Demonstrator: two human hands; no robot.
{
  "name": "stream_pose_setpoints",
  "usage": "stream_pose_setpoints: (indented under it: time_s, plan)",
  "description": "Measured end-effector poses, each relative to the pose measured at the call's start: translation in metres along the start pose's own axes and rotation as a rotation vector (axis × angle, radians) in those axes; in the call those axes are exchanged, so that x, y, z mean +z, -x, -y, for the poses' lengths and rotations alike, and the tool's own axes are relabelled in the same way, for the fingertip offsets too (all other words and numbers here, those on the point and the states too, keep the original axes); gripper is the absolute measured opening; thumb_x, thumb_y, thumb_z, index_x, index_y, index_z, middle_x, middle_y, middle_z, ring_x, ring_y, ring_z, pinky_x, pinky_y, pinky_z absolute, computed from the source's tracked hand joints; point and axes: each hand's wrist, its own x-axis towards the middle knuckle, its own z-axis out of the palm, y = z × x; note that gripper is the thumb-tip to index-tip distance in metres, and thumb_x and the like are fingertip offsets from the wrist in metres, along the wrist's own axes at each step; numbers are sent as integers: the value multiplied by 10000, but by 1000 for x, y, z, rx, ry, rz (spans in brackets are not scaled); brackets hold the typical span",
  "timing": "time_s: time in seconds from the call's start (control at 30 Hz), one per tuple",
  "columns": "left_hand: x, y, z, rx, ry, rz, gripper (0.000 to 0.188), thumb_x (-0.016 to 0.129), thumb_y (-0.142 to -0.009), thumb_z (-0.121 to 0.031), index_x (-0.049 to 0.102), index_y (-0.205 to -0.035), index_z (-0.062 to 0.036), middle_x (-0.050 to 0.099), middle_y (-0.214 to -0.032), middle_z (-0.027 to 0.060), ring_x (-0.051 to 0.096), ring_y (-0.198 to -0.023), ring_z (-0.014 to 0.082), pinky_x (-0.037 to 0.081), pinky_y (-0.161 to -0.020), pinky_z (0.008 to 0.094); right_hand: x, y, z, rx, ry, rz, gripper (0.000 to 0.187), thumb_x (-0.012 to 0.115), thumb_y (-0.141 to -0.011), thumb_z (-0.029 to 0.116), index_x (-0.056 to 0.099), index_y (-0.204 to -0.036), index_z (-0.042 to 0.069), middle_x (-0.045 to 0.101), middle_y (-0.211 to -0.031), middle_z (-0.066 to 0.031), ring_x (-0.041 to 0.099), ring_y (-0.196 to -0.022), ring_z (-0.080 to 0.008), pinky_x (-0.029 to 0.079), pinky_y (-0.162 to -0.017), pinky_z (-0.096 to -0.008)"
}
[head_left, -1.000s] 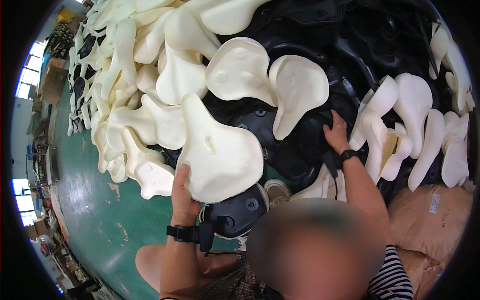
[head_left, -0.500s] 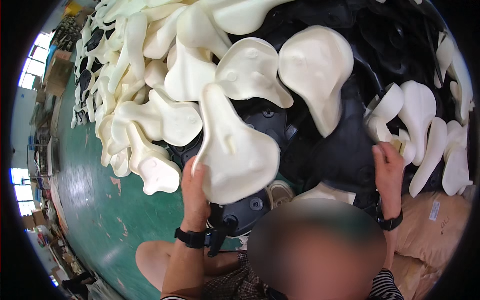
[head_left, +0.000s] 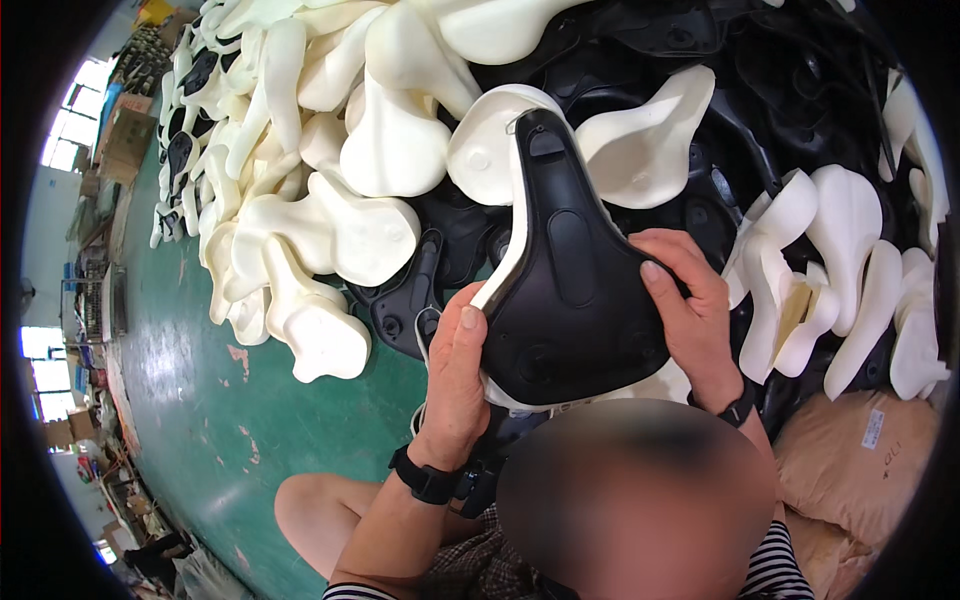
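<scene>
A black plastic bicycle saddle base (head_left: 580, 290) lies over a cream foam saddle pad (head_left: 517, 235), narrow end pointing away from me. Most of the pad is hidden beneath the base; its edge shows along the left side and at the nose. My left hand (head_left: 457, 365) is closed on the pad's left edge, thumb on top. On the other side, my right hand (head_left: 695, 310) grips the base's right edge with thumb and fingers. Just beyond, two more cream pads, a rounded one (head_left: 480, 155) and a tilted one (head_left: 650, 135), rest on the pile.
Cream saddle pads (head_left: 390, 130) are heaped at the far left, and black saddle bases (head_left: 670, 30) lie at the back. More pads (head_left: 845, 220) stand at the right, above a brown sack (head_left: 850, 450). Green floor (head_left: 200, 400) stretches to the left, with shelves along the wall.
The black base has moved left and now lies over the cream pad, brought by my right hand. The pad has come slightly right in my left hand. A cream pad behind has tipped over.
</scene>
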Motion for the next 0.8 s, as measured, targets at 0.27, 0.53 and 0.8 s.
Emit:
stream_pose_setpoints:
  time_s: [0.27, 0.53, 0.8]
  plan:
    - [-12, -9, 15, 37, -3, 17, 571, 352, -994, -446, 388, -1352, -3, 500, -1320, 139, 507, -1194, 234, 413, -1018, 369, 31, 14, -27, 75, 26, -96, 211, 581, -863, 31, 556, -1071, 8, 575, -1015, -119, 568, -963, -229, 441, -855, -301]
    - [-11, -12, 25, 2, 365, -99, 445, 370, -1011, -324, 395, -1329, -13, 539, -1244, 120, 545, -1113, 206, 411, -1004, 342, 41, 27, -41, 628, -565, -79, 421, 585, -936, 208, 488, -1288, 0, 587, -1147, -61, 535, -1015, -123, 433, -903, -275]
    - [-34, -31, -24, 77, 211, -68, 516, 545, -943, -165, 317, -1404, -119, 558, -1187, 89, 564, -1059, 190, 471, -917, 348, 12, 60, -45, 532, -487, 194, 491, 609, -896, 183, 451, -1322, -3, 578, -1184, -68, 525, -1079, -144, 408, -961, -298]
